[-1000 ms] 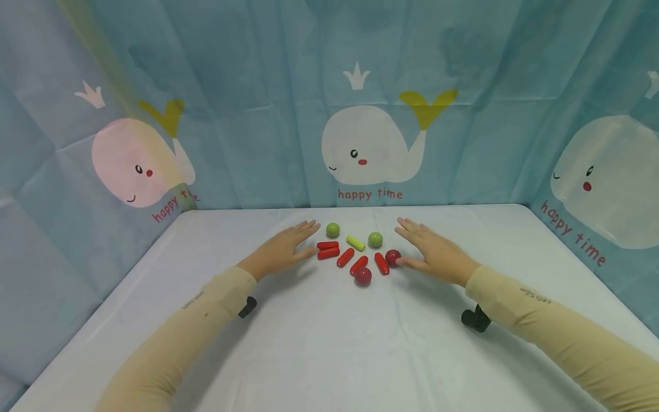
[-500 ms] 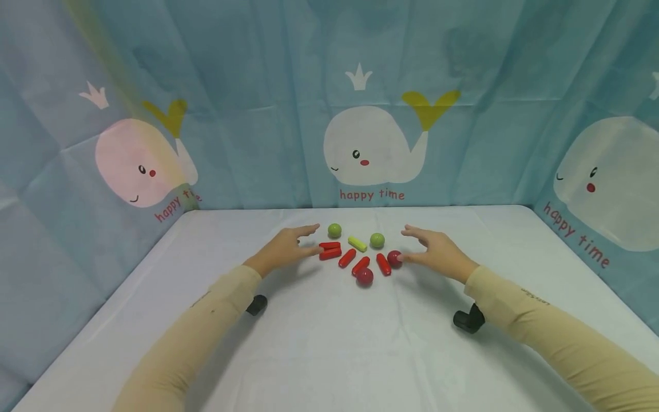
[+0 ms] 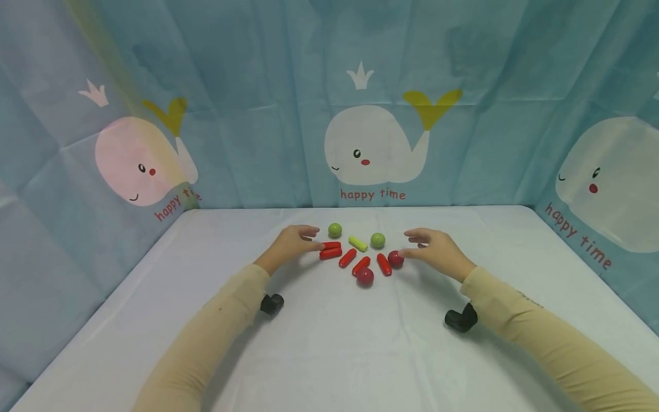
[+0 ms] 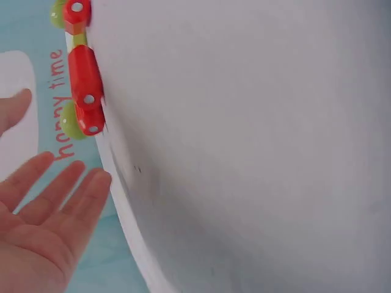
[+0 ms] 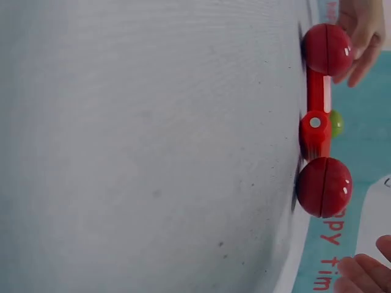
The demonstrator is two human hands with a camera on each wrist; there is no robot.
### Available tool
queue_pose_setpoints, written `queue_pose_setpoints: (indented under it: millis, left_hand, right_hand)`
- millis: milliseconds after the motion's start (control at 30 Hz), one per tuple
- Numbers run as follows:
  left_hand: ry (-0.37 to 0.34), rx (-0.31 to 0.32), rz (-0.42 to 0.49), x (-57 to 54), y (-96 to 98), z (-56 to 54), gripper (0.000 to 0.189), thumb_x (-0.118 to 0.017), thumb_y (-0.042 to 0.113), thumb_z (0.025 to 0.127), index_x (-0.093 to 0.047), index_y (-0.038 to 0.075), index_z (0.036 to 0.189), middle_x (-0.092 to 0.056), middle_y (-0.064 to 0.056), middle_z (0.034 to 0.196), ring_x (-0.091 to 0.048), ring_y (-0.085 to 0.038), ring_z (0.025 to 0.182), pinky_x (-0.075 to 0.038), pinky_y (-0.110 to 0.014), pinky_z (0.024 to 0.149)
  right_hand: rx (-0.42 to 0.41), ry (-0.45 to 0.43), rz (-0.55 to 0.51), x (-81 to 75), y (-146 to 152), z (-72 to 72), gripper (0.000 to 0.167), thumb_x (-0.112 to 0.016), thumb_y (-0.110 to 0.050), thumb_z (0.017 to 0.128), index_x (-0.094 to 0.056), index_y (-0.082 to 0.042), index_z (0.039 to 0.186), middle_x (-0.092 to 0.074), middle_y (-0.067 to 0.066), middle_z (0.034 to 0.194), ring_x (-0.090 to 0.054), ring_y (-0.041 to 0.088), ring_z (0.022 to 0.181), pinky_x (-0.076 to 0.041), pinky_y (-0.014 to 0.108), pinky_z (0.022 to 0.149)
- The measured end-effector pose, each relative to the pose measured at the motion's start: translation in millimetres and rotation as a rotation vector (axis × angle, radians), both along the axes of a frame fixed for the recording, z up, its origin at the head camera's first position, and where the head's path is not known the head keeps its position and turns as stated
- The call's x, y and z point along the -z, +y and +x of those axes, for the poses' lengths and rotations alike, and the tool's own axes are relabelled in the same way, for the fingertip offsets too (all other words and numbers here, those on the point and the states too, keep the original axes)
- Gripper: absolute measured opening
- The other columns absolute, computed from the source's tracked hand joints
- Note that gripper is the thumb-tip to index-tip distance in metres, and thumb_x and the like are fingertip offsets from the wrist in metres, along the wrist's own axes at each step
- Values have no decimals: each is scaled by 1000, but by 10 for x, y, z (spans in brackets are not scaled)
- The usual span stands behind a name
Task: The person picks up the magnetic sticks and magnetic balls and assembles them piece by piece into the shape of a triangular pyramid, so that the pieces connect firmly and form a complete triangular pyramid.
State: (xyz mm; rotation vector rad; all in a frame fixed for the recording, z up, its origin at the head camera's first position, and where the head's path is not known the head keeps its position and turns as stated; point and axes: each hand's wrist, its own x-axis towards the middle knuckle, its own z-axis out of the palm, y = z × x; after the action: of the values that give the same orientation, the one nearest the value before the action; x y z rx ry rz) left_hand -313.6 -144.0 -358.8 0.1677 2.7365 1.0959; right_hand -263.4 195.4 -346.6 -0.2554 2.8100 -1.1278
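Observation:
Loose toy pieces lie grouped at the table's back: red rods [image 3: 348, 258] with round silvery ends, a yellow-green rod [image 3: 357, 244], two green balls [image 3: 378, 240] and two dark red balls [image 3: 365, 277]. My left hand [image 3: 292, 247] hovers at the group's left, fingers loosely bent, its thumb tip overlapping the nearest red rods [image 3: 330, 253] in the head view. On the other side is my right hand [image 3: 436, 252], similarly bent, its thumb right at a dark red ball [image 3: 396, 259]. Both hands hold nothing. In the left wrist view the left palm [image 4: 46, 238] shows relaxed fingers.
A white cloth covers the table [image 3: 329, 343]. Behind and beside it hangs a blue curtain [image 3: 247, 154] with printed whales. Black wrist devices [image 3: 461, 318] sit under both sleeves, low over the table.
Fingers of both hands have gone from straight and spread to loosely bent, with thumbs beneath them. Both forearms have shifted slightly inward. The toy pieces keep their arrangement.

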Motion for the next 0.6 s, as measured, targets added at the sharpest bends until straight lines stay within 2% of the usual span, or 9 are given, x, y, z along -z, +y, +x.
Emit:
queue_pose_setpoints:
  millis: [167,367,600]
  left_hand:
    - [-56,-32,40,35,2,-30,56,-72,34,88,-57,19,140,-59,-7,142,-56,-28,130,-48,-47,105]
    - [-113,-51,72,61,-7,-48,58,-71,35,89,-53,22,143,-55,-5,145,-54,-26,130,-47,-47,107]
    - [-111,-88,138,77,23,-64,57,-70,29,91,-51,22,144,-55,-3,146,-56,-25,129,-47,-43,107]
  right_hand:
    - [5,11,-27,16,-10,-38,67,-72,-40,89,-51,-6,143,-53,20,146,-49,41,135,-44,57,106]
    - [50,-59,-78,24,-59,-41,67,-73,-43,87,-55,-5,139,-58,20,140,-52,37,132,-43,55,108]
    - [91,-122,-94,53,-99,-48,66,-73,-44,86,-56,-7,138,-58,19,139,-51,36,132,-40,57,109]
